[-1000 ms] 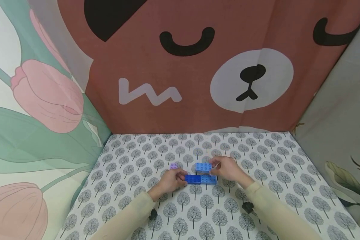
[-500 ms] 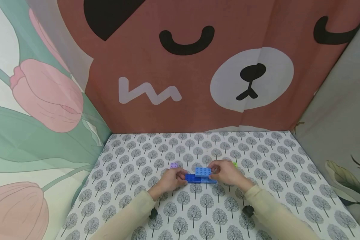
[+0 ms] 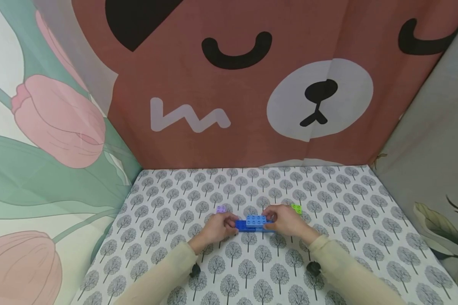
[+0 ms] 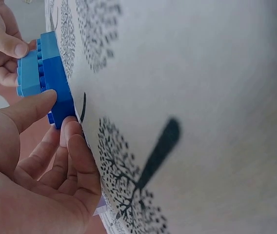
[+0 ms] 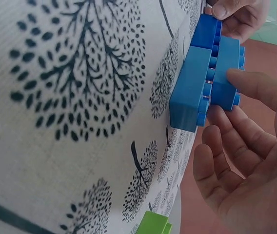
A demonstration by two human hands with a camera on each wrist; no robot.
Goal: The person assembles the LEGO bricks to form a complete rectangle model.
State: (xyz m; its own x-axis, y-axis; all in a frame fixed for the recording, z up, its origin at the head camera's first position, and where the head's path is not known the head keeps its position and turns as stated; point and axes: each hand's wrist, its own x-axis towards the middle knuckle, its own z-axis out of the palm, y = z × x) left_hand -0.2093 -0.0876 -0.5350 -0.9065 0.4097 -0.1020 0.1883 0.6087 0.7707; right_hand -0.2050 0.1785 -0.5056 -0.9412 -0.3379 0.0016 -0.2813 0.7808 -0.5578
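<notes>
Two bricks lie end to end on the cloth: a dark blue brick on the left and a light blue brick on the right. My left hand pinches the dark blue one at its outer end, thumb on the near side. Between thumb and fingers of my right hand is a second light blue brick, placed over the seam between the lower two. Studs of the lower bricks still show beneath it, so it is not pressed flush.
A small purple brick lies beyond my left hand. Past the right hand sits a lime green brick. Tree-patterned cloth covers the table, and a printed bear curtain hangs at its back edge.
My right hand has brought the upper light blue brick nearer and down over the seam. The lime green brick has come into sight behind it. My left hand has stayed in place.
</notes>
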